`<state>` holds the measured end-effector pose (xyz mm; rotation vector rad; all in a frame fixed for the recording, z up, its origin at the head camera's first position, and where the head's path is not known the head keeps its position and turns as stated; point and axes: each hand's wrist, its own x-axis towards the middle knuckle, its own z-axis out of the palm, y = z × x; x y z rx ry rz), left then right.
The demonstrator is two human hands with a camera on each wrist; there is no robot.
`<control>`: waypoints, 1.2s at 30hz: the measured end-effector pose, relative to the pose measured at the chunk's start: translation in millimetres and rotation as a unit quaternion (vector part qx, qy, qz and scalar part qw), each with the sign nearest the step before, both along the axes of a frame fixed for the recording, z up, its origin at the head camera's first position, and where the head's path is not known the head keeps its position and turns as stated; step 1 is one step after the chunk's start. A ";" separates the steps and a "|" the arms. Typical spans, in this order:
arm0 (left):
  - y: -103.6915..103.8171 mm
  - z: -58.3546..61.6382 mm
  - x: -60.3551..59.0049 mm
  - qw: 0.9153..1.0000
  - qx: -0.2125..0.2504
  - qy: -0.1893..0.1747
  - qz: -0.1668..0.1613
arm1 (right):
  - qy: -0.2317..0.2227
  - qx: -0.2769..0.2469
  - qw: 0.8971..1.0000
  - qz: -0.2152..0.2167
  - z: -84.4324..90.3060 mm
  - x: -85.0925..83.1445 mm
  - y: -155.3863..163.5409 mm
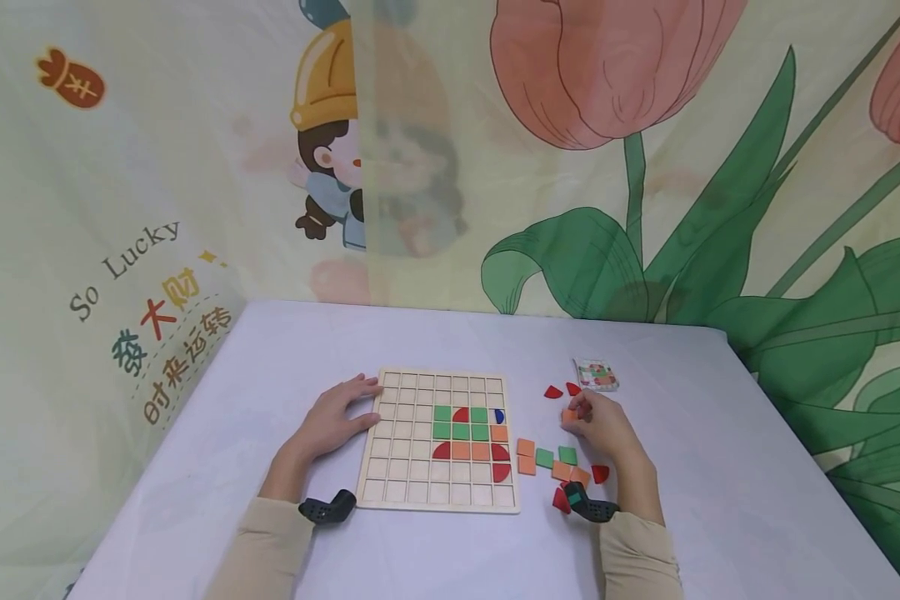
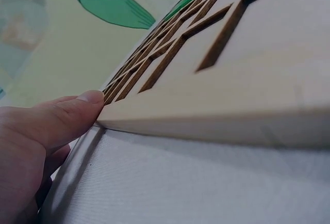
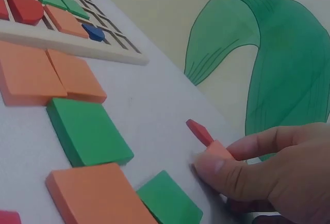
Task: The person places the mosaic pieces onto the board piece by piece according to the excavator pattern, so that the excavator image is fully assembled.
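Note:
A wooden grid board (image 1: 405, 492) lies flat on the table, with green, orange, red and blue pieces set in cells on its right half. My left hand (image 1: 333, 423) rests at the board's left edge; in the left wrist view its thumb (image 2: 77, 115) touches the rim. Right of the board, my right hand (image 1: 603, 423) pinches an orange square tile (image 1: 569, 417) between thumb and fingers. The right wrist view shows this orange tile (image 3: 218, 150) partly covered by the thumb. Red quarter-round pieces (image 1: 553, 392) lie just beyond that hand.
Loose orange tiles (image 1: 526, 455), green tiles (image 1: 544, 458) and red pieces (image 1: 600, 474) lie scattered between the board and my right forearm. A small patterned card or packet (image 1: 596, 375) lies behind the right hand. A printed curtain (image 1: 420, 275) stands along the table's back edge.

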<state>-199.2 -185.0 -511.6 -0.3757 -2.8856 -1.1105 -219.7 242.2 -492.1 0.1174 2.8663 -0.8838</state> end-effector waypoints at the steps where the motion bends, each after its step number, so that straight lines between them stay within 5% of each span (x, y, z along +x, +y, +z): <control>1: 0.1 0.2 0.2 1.000 0.000 0.000 -0.001 | 0.002 -0.001 1.000 0.002 1.1 0.2 -0.2; 11: -0.6 -0.4 -0.3 1.000 -0.001 -0.001 0.000 | -0.006 -0.040 0.997 0.067 25.9 6.2 -27.4; 23: 0.7 1.2 -0.9 1.000 0.001 -0.010 0.002 | -0.067 -0.062 0.966 0.241 30.8 20.9 -93.1; 36: -0.9 1.3 -1.2 1.000 0.001 -0.011 0.005 | -0.086 -0.019 0.954 0.288 34.7 32.0 -109.3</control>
